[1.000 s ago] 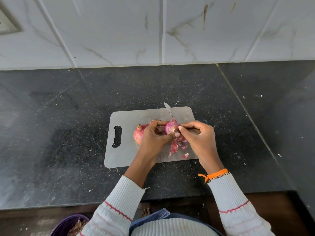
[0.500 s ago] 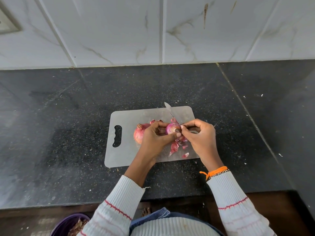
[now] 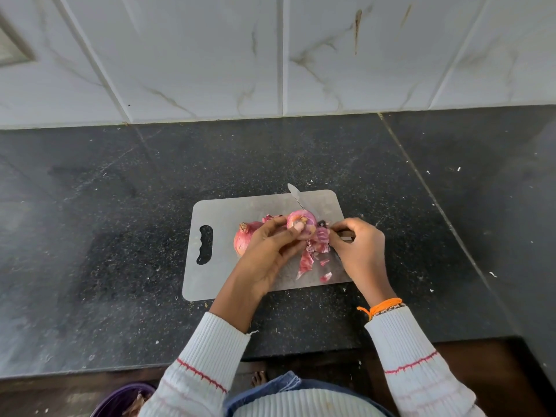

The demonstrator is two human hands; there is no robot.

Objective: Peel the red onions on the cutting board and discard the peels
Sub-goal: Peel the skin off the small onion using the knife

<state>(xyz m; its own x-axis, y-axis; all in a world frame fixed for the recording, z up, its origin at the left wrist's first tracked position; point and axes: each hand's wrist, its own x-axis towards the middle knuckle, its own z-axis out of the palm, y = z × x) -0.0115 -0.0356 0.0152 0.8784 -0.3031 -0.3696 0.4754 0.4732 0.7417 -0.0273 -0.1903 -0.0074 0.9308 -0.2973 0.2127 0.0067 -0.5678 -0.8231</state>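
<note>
A: Nearest?
B: Purple bin (image 3: 120, 400), floor. Then peels (image 3: 307, 261) on cutting board (image 3: 228, 212).
A: Hands?
B: Left hand (image 3: 270, 248) grips half-peeled onion (image 3: 302, 222); right hand (image 3: 356, 246) pinches its skin, holding knife (image 3: 294, 195). Whole onion (image 3: 245, 237) beyond, left.

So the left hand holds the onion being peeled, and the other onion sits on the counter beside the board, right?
Not quite. The left hand does hold the onion being peeled, but the other onion sits on the board, not on the counter. The head view shows it.
</note>
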